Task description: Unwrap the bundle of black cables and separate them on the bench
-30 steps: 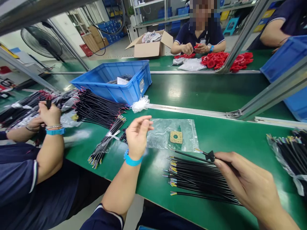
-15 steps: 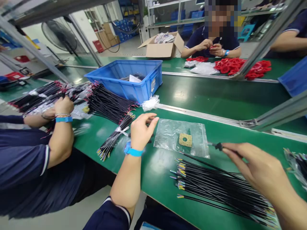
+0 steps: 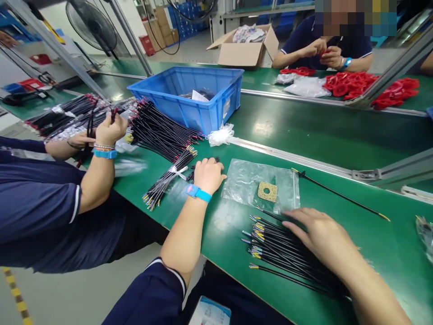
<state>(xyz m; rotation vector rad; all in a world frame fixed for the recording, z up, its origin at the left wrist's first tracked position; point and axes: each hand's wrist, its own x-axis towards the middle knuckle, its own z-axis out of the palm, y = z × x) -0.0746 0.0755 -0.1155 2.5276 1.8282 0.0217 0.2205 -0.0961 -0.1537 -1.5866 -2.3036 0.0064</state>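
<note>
My left hand (image 3: 209, 175) is over small black parts (image 3: 191, 174) beside the clear plastic bag. Its fingers bend downward with the thumb apart, and the fingertips are hidden. My right hand (image 3: 318, 228) lies low over a row of black cables (image 3: 287, 255) with stripped, coloured wire ends. Its fingers are stretched out, thumb apart, near the uppermost cable. Beyond it a single black cable (image 3: 345, 194) lies on the green table, a small black piece near its left end. On the clear bag (image 3: 245, 183) rests a yellowish square pad (image 3: 267, 192) with a hole.
A tied cable bundle (image 3: 169, 178) and a larger cable pile (image 3: 160, 131) lie left, before a blue bin (image 3: 189, 108). White ties (image 3: 221, 135) sit by a metal rail (image 3: 291, 153). A co-worker's hand (image 3: 111, 128) works at left. Another person sits opposite, behind red parts (image 3: 352, 85).
My right hand has let go of the cable with the black piece, now on the table, and moved left over the cable row. My left hand has come down onto the small black parts.
</note>
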